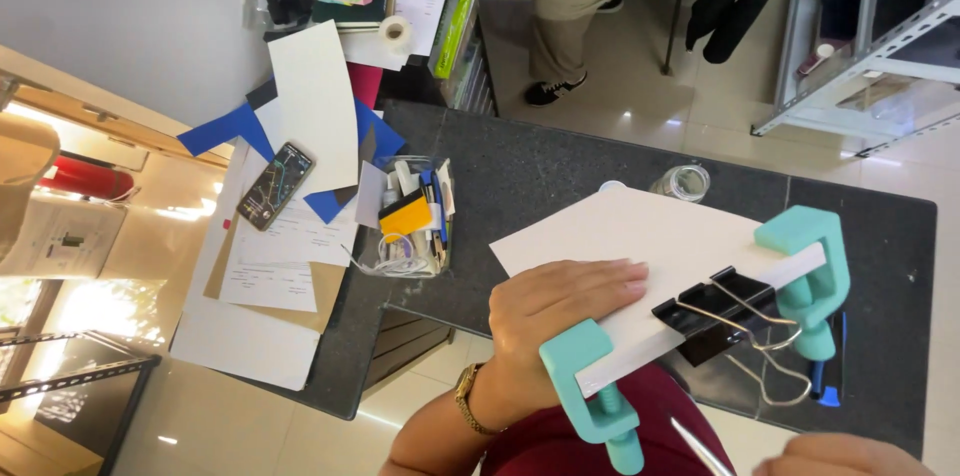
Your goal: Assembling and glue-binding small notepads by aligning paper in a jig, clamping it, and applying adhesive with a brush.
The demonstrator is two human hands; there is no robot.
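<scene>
- Pressing flat on the stack of white paper, your left hand lies palm down with its fingers stretched out together, gripping nothing.
- That stack sits at the near edge of the dark counter, squeezed along its front edge by two teal clamps, one by your wrist and one at the far right corner.
- A large black binder clip bites the same edge between the clamps, its wire handles folded out toward you.
- Your right hand shows only as a sliver at the bottom edge, close to a thin metal tool; you cannot tell whether its fingers are closed on it.
- Farther left on the counter stand a clear box of stationery, a phone and loose sheets.
</scene>
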